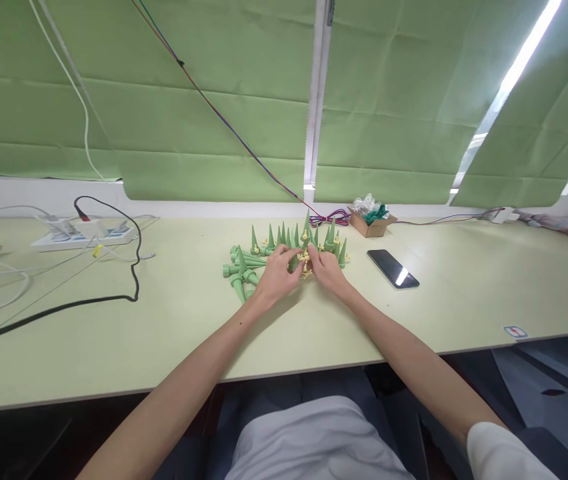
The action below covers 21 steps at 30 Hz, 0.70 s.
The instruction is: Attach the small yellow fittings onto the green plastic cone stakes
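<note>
My left hand (279,272) and my right hand (327,268) meet over the middle of the table, fingertips pinched close together. Between them is a small yellow valve piece (307,256), apparently on a green watering spike that my fingers mostly hide. Behind my hands, many green cone-shaped spikes (331,235) stand points up, several with yellow pieces at their bases. To the left of my left hand, more green spikes (237,283) lie in a loose pile. Some small yellow parts lie just under my fingertips, partly covered.
Right of the spikes lies a black phone (393,268). A small cardboard box (371,223) with plastic wrap and green material stands at the back, beside coiled thin wire (331,218). A power strip (84,237) and a black cable (134,280) occupy the left side.
</note>
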### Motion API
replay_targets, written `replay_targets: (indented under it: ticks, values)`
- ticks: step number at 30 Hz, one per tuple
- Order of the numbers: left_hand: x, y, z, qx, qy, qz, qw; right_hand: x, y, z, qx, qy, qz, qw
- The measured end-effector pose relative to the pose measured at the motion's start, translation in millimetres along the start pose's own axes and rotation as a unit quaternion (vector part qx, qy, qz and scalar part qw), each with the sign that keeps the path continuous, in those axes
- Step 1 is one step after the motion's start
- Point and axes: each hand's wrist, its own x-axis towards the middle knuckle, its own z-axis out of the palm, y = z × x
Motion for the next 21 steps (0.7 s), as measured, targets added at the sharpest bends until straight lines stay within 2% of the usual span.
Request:
replay_targets:
  ticks: [4, 11, 21]
  values:
    - [-0.1, 0.3, -0.7, -0.001, 0.002, -0.001, 1.000, -1.1, 0.3, -0.7, 0.027, 0.028, -0.029, 0.999]
    - [0.7, -0.8, -0.9, 0.011, 0.004, 0.004, 1.000, -3.9, -3.3, -0.7, 0.046, 0.025, -0.062, 0.997]
    - [-0.1, 1.8, -1.1, -0.002, 0.005, 0.001, 1.000, -1.2, 0.8, 0.7, 0.018, 0.025, -0.067, 0.997]
